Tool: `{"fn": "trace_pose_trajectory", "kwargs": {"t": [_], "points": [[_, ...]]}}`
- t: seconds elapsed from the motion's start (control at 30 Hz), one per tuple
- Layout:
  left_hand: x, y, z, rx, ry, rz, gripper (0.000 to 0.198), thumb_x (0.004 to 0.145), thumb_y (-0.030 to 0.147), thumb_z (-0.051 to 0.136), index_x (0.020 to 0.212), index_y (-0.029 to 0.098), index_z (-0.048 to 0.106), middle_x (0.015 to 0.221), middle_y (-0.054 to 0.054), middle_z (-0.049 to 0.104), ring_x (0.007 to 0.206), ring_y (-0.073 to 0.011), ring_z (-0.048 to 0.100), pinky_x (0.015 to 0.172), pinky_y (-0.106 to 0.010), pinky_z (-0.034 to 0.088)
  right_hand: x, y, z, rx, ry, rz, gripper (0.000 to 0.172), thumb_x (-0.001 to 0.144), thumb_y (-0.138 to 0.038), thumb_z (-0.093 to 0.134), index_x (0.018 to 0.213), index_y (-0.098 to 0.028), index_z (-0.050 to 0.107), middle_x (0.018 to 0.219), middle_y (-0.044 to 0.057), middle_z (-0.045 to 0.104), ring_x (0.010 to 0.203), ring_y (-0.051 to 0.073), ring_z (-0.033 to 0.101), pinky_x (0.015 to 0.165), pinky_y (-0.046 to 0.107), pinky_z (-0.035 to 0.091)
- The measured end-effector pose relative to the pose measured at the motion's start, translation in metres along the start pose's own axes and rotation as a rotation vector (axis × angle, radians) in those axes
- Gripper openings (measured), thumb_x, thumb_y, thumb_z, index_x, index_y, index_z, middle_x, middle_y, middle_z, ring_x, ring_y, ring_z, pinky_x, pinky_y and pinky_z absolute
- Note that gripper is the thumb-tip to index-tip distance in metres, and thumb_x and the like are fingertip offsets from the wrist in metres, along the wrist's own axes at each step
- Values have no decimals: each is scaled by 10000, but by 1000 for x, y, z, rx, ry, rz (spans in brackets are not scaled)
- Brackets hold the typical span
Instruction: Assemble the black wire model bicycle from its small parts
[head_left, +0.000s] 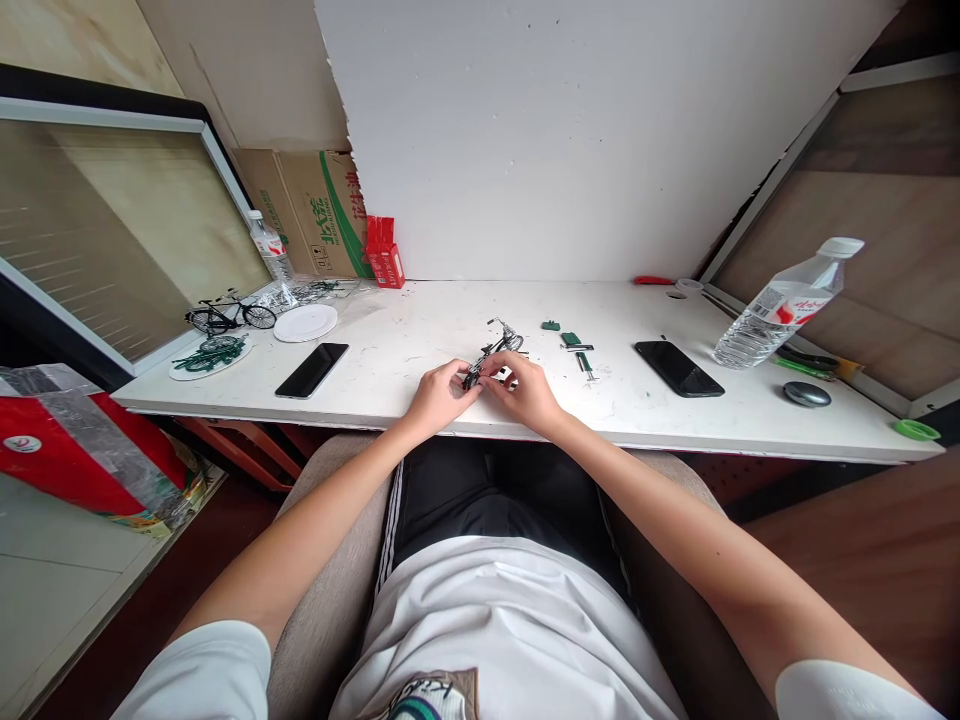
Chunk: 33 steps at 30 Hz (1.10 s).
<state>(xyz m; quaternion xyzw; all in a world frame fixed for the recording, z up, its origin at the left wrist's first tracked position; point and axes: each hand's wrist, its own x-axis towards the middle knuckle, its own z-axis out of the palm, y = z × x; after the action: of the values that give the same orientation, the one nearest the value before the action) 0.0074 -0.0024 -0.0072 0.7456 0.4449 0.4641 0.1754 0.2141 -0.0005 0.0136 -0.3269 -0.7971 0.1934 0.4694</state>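
Soft light casts faint shadows, and the edges stretch.

at the centre the small bicycle [493,347] is black and silvery, on a white tabletop [397,335] flecked with dark marks; dark green parts [571,340] and, further out, a red-and-white bottle label [789,306] lie towards three o'clock. at ten o'clock, a brown carton [296,195] has a green band with red and green lettering, beside a red box [388,265]. at six o'clock, black trousers [442,495] carry white side stripes, and the shirt [510,620] is white.
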Motion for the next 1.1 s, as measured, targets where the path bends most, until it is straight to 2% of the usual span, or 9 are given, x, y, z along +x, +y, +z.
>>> {"fn": "trace_pose_trajectory", "kwargs": {"t": [0.17,0.4,0.6,0.8,0.97,1.1], "points": [[-1,0,0,-2,7,43,185,912,330,754,1048,208,724,895,-45,786,750,-180,732,689,-279,572,-2,4,0,26,6,17,170,1010,-383,648,1134,-266,648,1072,73,770,990,257,746,733,385,599],[-1,3,-1,-1,33,6,308,951,512,742,954,204,740,834,-45,778,683,-169,689,647,-279,554,-2,6,1,38,-11,20,199,1009,-422,653,1135,-268,654,1071,75,774,969,249,751,751,384,618],[-2,4,-1,-40,73,-24,259,911,464,807,999,223,764,865,-49,801,778,-196,754,705,-290,601,-2,7,5,11,-34,1,165,1015,-375,627,1139,-276,673,1126,80,784,983,259,762,758,393,622],[-3,9,-2,-26,48,-8,238,971,466,741,970,231,776,851,-34,812,761,-191,751,731,-292,586,-3,10,4,-42,-38,-32,188,1031,-381,633,1185,-282,673,1181,84,775,1032,264,752,806,405,636],[-3,2,-2,16,66,-23,296,1003,502,689,929,220,739,835,-42,792,740,-186,729,702,-281,554,3,9,-11,-72,1,-46,269,1021,-485,692,1188,-275,699,1144,92,768,1006,265,742,816,410,637],[0,-6,-2,38,114,-15,343,1004,529,680,897,205,715,897,-57,776,779,-181,703,720,-273,546,13,18,-37,-132,60,3,258,1058,-448,621,1186,-250,727,1077,106,778,978,283,738,791,421,624]]}}
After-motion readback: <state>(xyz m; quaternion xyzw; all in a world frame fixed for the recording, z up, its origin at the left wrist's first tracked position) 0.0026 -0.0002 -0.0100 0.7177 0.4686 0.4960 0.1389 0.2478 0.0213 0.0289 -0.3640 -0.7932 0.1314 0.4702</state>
